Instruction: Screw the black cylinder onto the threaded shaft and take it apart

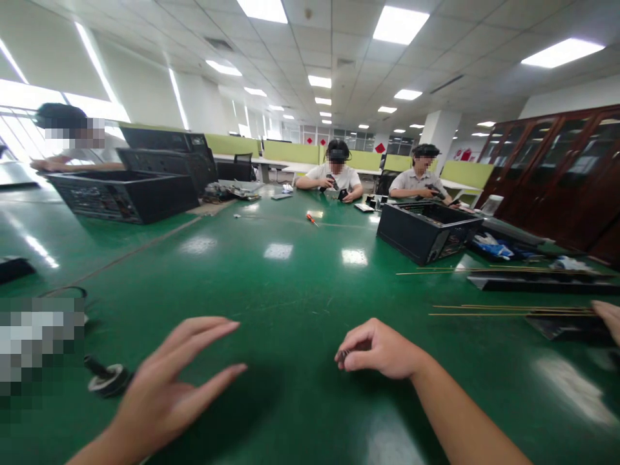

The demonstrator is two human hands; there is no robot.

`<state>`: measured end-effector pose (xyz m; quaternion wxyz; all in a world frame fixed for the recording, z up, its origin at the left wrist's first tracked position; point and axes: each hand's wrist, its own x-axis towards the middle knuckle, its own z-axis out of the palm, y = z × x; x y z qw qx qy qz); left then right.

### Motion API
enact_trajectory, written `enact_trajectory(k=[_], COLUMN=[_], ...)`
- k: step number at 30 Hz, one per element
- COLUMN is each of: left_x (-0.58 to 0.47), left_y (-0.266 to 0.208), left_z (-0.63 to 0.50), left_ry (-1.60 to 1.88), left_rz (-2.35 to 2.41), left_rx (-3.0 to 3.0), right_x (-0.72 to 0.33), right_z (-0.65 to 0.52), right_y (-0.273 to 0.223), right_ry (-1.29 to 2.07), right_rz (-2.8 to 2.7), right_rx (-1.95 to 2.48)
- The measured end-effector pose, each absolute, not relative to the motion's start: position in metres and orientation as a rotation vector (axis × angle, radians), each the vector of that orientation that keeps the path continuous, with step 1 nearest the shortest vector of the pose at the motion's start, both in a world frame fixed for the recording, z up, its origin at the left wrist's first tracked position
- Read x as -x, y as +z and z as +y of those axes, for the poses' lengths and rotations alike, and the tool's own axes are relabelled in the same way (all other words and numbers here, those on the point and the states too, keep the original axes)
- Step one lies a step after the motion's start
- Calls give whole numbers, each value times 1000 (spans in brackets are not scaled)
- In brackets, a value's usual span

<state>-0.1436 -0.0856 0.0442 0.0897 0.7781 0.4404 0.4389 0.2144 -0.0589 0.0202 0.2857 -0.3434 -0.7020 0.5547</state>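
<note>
My left hand hovers over the green table, thumb and fingers spread, with nothing in it. Beside its wrist lies a round dark object with a pale ring and a black stem. To the right, my right hand is closed, its fingertips pinching a small dark ridged piece. Most of that piece is hidden by the fingers, so its kind does not show. Bare green tabletop lies between the two hands.
A black computer case stands ahead right, another at far left. A screwdriver lies mid-table. Thin sticks and dark metal strips are on the right, near another person's hand. Several people sit around the table.
</note>
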Motion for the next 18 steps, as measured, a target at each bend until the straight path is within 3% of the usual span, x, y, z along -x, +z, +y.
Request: enact_trajectory(k=[6,18], left_x=[18,-17], left_y=[46,42], left_z=[-71,-77], left_ry=[905,1170], left_rz=[593,528], left_rx=[-2577,-2123], right_x=[-217,-219], right_z=[-56,-56], right_y=[11,13], right_ry=[1609,1703], right_rz=[-1938,-1734], right_rx=[815,640])
